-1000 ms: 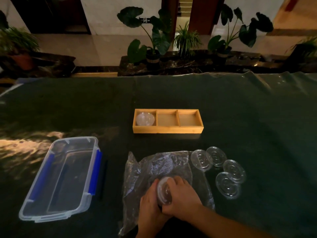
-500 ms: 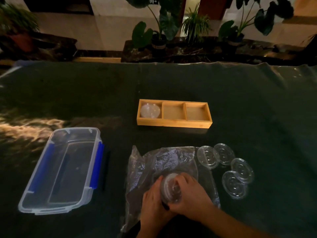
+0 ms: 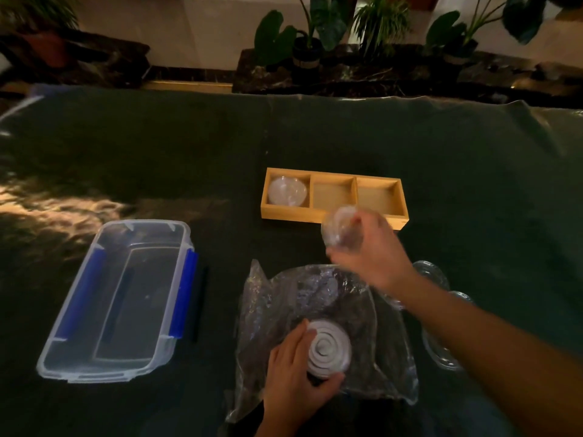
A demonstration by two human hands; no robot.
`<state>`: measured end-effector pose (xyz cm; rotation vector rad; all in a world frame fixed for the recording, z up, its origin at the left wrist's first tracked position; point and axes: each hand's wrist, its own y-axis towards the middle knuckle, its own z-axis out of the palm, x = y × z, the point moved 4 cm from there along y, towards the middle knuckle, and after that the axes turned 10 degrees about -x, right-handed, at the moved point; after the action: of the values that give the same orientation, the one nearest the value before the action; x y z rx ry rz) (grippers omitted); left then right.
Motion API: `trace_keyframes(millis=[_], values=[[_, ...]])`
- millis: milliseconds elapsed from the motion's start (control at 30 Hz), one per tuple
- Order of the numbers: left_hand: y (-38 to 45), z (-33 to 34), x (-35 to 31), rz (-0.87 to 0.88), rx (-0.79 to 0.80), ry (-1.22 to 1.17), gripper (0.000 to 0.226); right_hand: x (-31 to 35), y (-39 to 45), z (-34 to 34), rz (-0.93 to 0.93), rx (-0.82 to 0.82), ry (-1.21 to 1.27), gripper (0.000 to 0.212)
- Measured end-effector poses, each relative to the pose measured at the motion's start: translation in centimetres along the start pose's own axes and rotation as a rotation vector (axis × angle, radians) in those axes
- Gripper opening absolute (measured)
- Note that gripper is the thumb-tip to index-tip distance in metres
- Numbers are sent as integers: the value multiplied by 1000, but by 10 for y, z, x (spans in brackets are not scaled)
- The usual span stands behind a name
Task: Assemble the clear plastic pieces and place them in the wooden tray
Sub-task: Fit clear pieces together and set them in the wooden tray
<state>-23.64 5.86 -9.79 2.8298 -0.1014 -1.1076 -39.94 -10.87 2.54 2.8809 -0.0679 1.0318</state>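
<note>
One clear cup [image 3: 342,230] rides in the right hand [image 3: 372,257], grip closed round it at centre frame, just short of the tray [image 3: 331,216], whose left compartment holds a finished piece [image 3: 287,191]; slick plastic and dim light could let it slip or clip the near wall. Lower centre, the left hand [image 3: 293,376] clasps a stack [image 3: 328,350] on the crinkly bag [image 3: 315,298], which may slide. Dark cloth covers the worktop [image 3: 473,184]; plants [image 3: 315,23] line the top.

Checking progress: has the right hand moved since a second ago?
Yes. The right hand, holding a clear cup, moved away from the plastic bag toward the wooden tray.
</note>
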Motion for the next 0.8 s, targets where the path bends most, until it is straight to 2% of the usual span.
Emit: trace_keyframes(millis=[100,233,333,433,467,533,600,700,800], values=[[0,0,-1,16,37,10,92,-2,74,-6,50,-151,-64,76],[1,-1,-1,13,-4,19,87,-21,127,13,113,-122,-217,81],[4,-3,-5,64,-6,18,89,-28,137,39,80,-128,-311,84],[12,-11,-15,32,162,139,86,-43,130,70,65,3,-458,80],[13,-12,-15,38,140,204,83,-49,127,79,61,58,-494,76],[15,-15,-18,53,64,175,78,-58,124,93,60,155,-544,75],[15,-14,-20,33,23,178,77,-62,124,98,84,187,-561,78],[18,-13,-22,27,45,149,77,-60,131,95,129,250,-578,84],[18,-12,-17,32,105,227,81,-48,141,83,209,319,-400,84]])
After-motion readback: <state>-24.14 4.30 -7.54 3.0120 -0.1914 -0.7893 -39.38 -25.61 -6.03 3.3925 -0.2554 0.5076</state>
